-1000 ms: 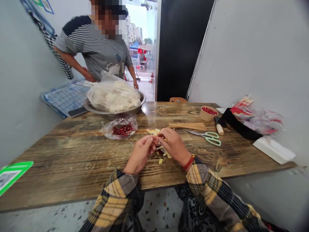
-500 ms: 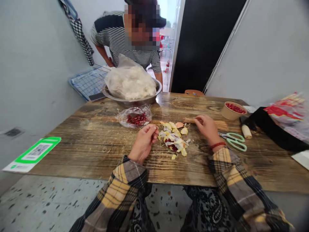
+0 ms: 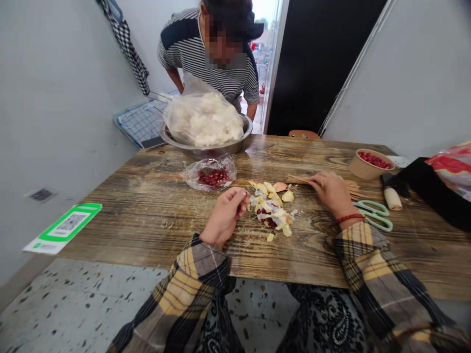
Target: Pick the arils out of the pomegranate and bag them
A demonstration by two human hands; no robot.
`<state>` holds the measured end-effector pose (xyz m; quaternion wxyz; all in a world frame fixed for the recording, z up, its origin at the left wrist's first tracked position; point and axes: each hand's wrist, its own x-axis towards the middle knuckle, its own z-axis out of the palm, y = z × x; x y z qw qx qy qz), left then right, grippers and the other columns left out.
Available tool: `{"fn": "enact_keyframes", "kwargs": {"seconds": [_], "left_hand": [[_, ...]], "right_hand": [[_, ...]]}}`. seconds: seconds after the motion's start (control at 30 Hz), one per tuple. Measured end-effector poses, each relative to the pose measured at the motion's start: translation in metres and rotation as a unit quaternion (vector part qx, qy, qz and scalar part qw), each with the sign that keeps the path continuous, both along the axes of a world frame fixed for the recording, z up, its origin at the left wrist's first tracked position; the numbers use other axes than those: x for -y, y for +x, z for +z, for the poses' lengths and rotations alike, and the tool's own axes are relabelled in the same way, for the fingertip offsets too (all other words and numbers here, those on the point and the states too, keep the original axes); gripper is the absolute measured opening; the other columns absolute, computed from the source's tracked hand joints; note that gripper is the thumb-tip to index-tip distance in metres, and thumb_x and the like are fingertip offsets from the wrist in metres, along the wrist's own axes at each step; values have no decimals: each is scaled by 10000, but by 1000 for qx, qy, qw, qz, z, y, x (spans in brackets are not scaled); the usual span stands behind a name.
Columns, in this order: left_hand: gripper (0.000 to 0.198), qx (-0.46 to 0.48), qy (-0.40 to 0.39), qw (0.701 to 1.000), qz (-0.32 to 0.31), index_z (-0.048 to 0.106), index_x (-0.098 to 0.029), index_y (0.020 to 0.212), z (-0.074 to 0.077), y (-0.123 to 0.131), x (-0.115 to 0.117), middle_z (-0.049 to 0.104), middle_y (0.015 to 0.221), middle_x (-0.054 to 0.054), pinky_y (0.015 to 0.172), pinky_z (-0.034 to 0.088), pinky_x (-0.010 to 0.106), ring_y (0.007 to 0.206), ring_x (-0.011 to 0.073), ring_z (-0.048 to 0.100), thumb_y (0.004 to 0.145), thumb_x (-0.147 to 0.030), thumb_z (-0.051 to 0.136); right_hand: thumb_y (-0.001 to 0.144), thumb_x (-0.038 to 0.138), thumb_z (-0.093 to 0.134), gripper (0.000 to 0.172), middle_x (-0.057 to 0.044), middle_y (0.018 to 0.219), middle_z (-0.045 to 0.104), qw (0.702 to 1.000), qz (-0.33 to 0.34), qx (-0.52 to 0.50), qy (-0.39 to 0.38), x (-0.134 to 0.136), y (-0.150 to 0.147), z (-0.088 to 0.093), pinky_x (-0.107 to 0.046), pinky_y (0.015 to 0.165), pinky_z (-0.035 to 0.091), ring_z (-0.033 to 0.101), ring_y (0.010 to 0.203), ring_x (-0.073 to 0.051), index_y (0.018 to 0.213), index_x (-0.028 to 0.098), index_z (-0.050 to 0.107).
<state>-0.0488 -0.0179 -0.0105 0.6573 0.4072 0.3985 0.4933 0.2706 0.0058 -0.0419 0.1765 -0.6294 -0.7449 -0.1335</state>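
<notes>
My left hand [image 3: 228, 213] is closed in a pinch above the table, just left of the peel pile; anything between its fingertips is too small to make out. Yellowish pomegranate peel and white membrane [image 3: 274, 211] lie heaped between my hands, with dark red seeds [image 3: 265, 219] showing underneath. My right hand [image 3: 331, 193] rests over a bundle of thin wooden sticks [image 3: 299, 179], thumb and fingers pinched on them. Part of the bundle is hidden beneath that hand. Beyond my left hand, a clear plastic bag [image 3: 191, 175] lies opened around red seeds [image 3: 214, 177].
Scissors [image 3: 379, 211] with pale green handles lie right of my right hand. A paper bowl of red seeds [image 3: 371, 164] and a knife-like wooden handle [image 3: 392, 199] are farther right. A metal basin [image 3: 221, 148] holds a bag of white fluffy stuff. Behind it leans a person [image 3: 221, 68].
My right hand has slid slightly right along the sticks. My left hand keeps its pinch. The view has shifted a little, and the person opposite leans farther over the basin.
</notes>
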Motion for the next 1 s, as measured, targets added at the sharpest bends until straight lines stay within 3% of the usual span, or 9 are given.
{"fn": "enact_keyframes", "kwargs": {"seconds": [0.17, 0.33, 0.53, 0.73, 1.0], "left_hand": [[242, -5, -1, 1000, 3, 593, -143, 760, 0, -1, -2, 559, 638, -27, 433, 296, 149, 482, 31, 432, 686, -339, 716], [237, -8, 0, 1000, 7, 592, -143, 751, -1, -2, -4, 557, 630, -29, 432, 292, 151, 476, 29, 429, 684, -334, 715], [259, -9, 0, 1000, 9, 596, -140, 757, -1, -2, -4, 558, 624, -30, 433, 293, 147, 477, 29, 434, 674, -351, 721], [244, -9, 5, 1000, 11, 598, -139, 772, -2, -3, -5, 557, 632, -30, 431, 297, 148, 475, 30, 437, 686, -337, 712], [232, 3, 10, 1000, 2, 628, -133, 774, -3, -3, -5, 568, 640, -25, 428, 302, 140, 485, 29, 440, 676, -318, 730]], "right_hand": [[947, 297, 413, 234, -92, 900, 663, 999, -50, -3, 12, 5, -10, 8, -321, 688, 318, 556, 823, -221, 951, 189, 621], [918, 389, 474, 250, -94, 896, 638, 998, -68, -18, -1, 8, -2, 3, -306, 684, 326, 545, 830, -225, 921, 189, 626], [901, 304, 503, 182, -78, 866, 635, 997, -73, 17, -21, 9, 2, 2, -309, 675, 297, 523, 814, -217, 851, 206, 648], [947, 325, 431, 262, -89, 905, 660, 996, -85, 28, -8, 13, -7, 9, -322, 677, 282, 541, 826, -221, 976, 216, 668], [935, 248, 412, 311, -119, 825, 648, 985, -115, 122, -47, 37, 9, 34, -340, 622, 302, 562, 767, -243, 917, 207, 720]]}}
